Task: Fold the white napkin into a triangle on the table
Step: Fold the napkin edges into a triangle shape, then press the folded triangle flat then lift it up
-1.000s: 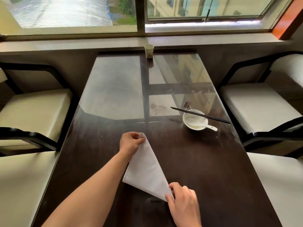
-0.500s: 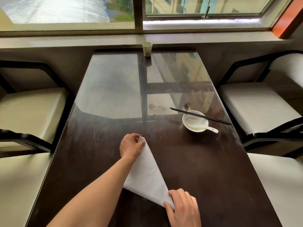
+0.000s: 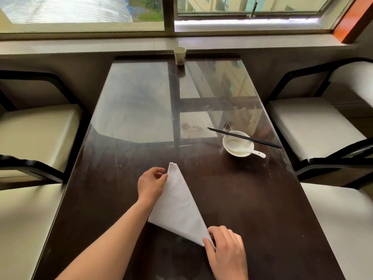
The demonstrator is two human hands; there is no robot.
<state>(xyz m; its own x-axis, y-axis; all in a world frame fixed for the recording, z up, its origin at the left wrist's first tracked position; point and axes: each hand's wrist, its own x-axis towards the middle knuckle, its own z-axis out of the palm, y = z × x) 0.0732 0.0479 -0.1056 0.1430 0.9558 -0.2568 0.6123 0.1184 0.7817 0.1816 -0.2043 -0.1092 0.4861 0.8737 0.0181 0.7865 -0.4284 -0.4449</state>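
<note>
Lay already folded into a long triangle: the white napkin (image 3: pixel 177 207), flat on the near, dark part of the tabletop (image 3: pixel 252 209), narrow tip pointing away toward the window, one lower corner to the left and the other nearest the body. Looked like the closing step of the fold, edges being squared and the shape settled rather than any new crease begun. Judged the task close to done.

Rested against the left edge of the cloth just below the far tip: the left hand (image 3: pixel 151 184), its fingers (image 3: pixel 159 174) curled loosely and only slightly parted, touching the hem. Could not tell whether cloth was actually pinched there or merely steadied from the side. Pinned the near corner: the right hand (image 3: pixel 226 251), with its fingers (image 3: pixel 220 232) drawn together over the point and the thumb pressing at the edge, apparently clamped on the cloth; underside of the grip hidden.

Called for next, as a guess: a light press or sweep along the long edges to flatten the layers, then release of both corners without dragging the thin cloth askew on the slick surface.

Stood well apart at the right: a white bowl (image 3: pixel 238 143) holding a spoon (image 3: pixel 245 148), black chopsticks (image 3: pixel 244 137) across its rim. Sat at the far end: a paper cup (image 3: pixel 179 55).
</note>
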